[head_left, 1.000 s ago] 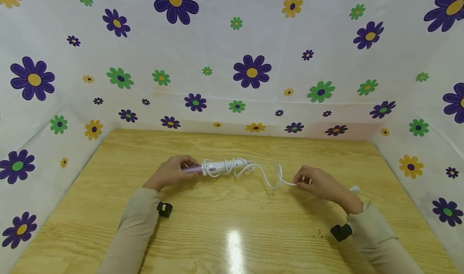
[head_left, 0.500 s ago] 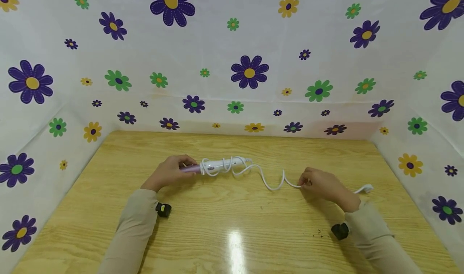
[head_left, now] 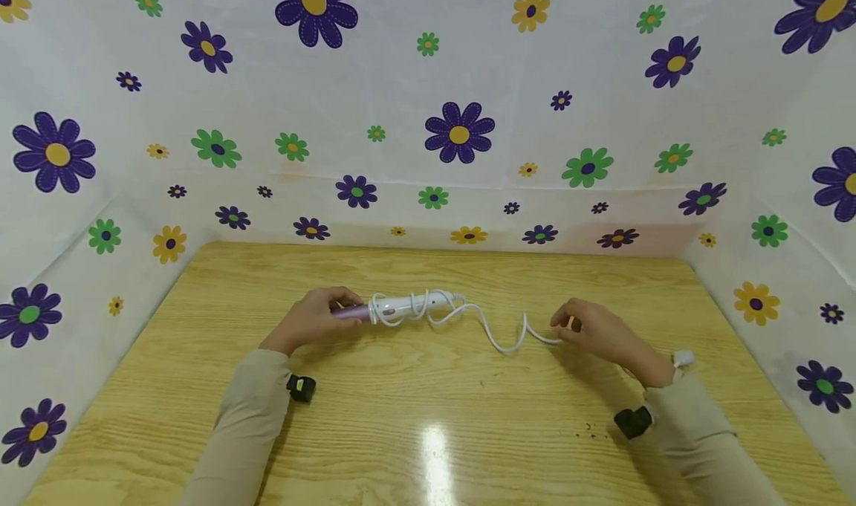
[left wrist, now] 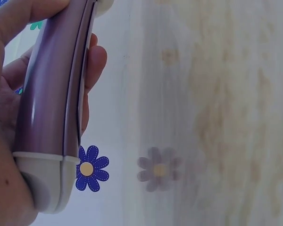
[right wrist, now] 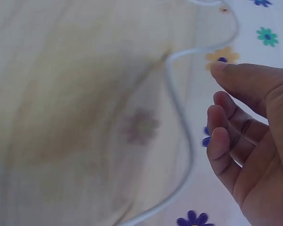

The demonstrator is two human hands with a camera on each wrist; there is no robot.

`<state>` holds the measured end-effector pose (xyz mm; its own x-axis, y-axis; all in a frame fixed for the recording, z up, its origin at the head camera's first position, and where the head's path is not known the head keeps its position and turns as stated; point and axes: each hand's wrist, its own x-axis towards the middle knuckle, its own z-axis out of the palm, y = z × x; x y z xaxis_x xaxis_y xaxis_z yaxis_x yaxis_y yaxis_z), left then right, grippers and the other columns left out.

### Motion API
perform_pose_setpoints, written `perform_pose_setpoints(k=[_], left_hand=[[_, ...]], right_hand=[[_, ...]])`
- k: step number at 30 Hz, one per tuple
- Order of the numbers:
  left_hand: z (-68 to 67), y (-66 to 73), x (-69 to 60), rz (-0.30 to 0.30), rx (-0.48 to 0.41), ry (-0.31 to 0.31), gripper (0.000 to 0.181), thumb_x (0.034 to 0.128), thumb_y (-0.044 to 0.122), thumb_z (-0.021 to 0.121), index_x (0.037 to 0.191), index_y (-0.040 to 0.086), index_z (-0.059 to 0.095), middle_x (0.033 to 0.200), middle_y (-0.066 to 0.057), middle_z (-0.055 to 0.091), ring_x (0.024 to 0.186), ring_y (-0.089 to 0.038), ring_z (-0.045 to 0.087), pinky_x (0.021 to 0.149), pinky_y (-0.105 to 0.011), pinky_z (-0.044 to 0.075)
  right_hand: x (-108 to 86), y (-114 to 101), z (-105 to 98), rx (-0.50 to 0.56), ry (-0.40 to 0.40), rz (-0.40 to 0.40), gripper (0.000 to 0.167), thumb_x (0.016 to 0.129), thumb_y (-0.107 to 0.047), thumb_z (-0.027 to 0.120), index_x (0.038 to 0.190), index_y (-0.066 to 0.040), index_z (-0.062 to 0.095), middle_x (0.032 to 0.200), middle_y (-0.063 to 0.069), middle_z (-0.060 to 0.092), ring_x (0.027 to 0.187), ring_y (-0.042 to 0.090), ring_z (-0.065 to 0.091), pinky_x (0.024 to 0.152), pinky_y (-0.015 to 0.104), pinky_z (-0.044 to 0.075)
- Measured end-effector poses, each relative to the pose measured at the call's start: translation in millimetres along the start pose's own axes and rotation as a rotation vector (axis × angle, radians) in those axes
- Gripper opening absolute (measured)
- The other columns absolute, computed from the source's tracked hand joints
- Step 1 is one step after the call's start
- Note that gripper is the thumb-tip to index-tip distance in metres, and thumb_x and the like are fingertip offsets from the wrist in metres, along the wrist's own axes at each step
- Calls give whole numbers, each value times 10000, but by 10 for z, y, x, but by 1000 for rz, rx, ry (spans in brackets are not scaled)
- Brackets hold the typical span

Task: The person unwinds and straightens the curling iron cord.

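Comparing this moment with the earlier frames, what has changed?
The right hand, pinching the cord earlier, drew it rightward, then loosened its grip and let go. The cord's small loop has opened into a bend, and its plug is farther right. The left hand still holds the wand, with cord windings still around its white part.

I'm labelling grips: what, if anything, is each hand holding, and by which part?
The left hand holds the white-and-purple appliance by its purple section. The right hand holds nothing: the white cord runs outside its grasp.
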<state>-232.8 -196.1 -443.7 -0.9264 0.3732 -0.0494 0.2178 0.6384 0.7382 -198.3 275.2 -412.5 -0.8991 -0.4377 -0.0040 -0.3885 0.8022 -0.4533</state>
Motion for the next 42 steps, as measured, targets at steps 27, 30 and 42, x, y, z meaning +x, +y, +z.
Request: perform_pose_setpoints(k=[27, 30, 42], left_hand=[[-19, 56, -10, -6, 4, -5, 342, 813, 240, 759, 1127, 139, 670, 1057, -58, 677, 877, -185, 600, 801, -351, 490], [-5, 37, -18, -2, -7, -12, 342, 810, 237, 762, 1126, 141, 673, 1060, -56, 677, 866, -180, 590, 784, -328, 480], [-4, 34, -44, -2, -18, -9, 334, 810, 224, 760, 1118, 129, 675, 1058, -66, 678, 859, -179, 593, 780, -320, 479]], right_hand=[[803, -826, 245, 248, -89, -108, 258, 922, -184, 647, 1126, -25, 639, 1087, 109, 664, 857, 173, 624, 718, 285, 499], [846, -822, 318, 259, -117, -110, 271, 926, -173, 642, 1144, -13, 629, 1104, 126, 657, 836, 160, 630, 711, 273, 504], [841, -816, 446, 170, -100, -132, 104, 925, -182, 641, 988, -116, 691, 980, 32, 689, 744, 97, 570, 670, 263, 476]])
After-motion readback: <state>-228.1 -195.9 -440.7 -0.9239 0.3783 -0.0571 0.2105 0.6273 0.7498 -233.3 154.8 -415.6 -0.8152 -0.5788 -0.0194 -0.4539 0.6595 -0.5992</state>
